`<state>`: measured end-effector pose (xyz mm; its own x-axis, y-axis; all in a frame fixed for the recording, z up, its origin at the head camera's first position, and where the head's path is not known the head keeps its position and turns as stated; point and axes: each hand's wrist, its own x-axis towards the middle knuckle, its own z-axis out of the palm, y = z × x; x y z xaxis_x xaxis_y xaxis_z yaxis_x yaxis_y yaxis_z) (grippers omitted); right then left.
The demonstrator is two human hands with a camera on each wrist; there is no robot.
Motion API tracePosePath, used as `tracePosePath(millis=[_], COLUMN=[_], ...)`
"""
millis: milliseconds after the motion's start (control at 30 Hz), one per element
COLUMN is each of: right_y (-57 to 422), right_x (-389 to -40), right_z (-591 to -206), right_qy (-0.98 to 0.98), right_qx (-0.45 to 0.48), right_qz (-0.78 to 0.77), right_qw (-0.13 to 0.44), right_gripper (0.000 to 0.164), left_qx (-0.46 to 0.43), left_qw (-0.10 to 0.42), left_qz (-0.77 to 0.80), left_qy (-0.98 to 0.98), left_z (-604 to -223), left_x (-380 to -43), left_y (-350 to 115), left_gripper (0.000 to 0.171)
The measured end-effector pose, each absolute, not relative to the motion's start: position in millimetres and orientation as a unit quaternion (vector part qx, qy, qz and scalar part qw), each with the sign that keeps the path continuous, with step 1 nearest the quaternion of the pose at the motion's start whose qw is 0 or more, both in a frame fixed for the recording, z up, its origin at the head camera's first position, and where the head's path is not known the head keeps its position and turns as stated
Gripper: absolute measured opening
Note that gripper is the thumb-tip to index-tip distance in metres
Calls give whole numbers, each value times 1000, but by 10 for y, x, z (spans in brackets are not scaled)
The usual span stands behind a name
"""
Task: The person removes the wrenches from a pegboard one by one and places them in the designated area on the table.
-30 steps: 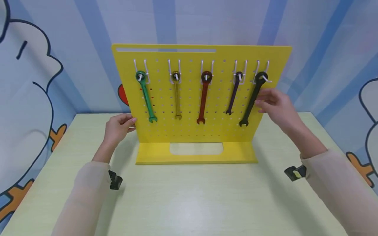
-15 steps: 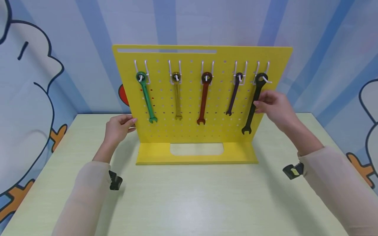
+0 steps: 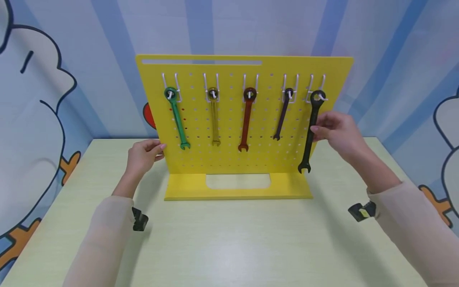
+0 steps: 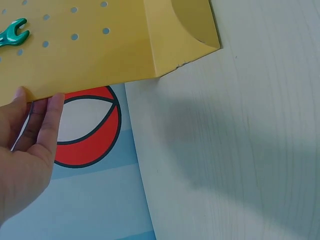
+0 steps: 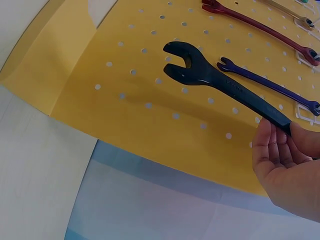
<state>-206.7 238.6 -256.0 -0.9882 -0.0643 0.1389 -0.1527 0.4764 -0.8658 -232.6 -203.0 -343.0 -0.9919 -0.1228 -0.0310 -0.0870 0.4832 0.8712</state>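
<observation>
A yellow pegboard (image 3: 333,69) stands on the table with wrenches hung on white hooks. My right hand (image 3: 338,133) pinches the handle of the black wrench (image 3: 307,149) between thumb and fingers. Its ring end overlaps the rightmost hook (image 3: 324,98), and its open end points down, tilted out from the board in the right wrist view. At the board's left edge, my left hand (image 3: 142,156) pinches the rim between thumb and fingers. Hanging left of the black wrench are a dark purple wrench (image 3: 282,118), a red wrench (image 3: 246,123), a gold wrench (image 3: 215,121) and a green wrench (image 3: 177,121).
The board's yellow foot (image 3: 186,192) rests on a pale wooden table (image 3: 229,239). Close behind is a blue striped cloth backdrop (image 3: 244,24) with cartoon figures. Each wrist wears a small black camera, such as the right wrist camera (image 3: 361,211).
The black wrench's lower end has swung right, down and away from the board, with my right hand moving slightly right and down. My left hand has kept its place on the board's edge.
</observation>
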Motion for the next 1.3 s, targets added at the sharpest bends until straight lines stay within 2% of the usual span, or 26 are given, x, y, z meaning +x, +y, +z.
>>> tracePosePath(millis=[833,1033,1300], right_y=[2403,2332,2175], right_x=[-1679,-1659,-1688], right_z=[-2387,-2559,-2922], right_qy=[-882,-857,-818], right_qx=[100,146,133], right_qz=[460,493,547], right_qw=[26,-32,-123], right_gripper=[19,15,13], left_qx=[57,60,62], left_qw=[17,18,15], left_qz=[-502,-502,-502], left_qy=[-863,-863,-863], left_z=[-3447,-3446,-3429], left_x=[-2350,-2351,-2351], left_y=[-2058,-2038,-2050], left_gripper=[33,34,35])
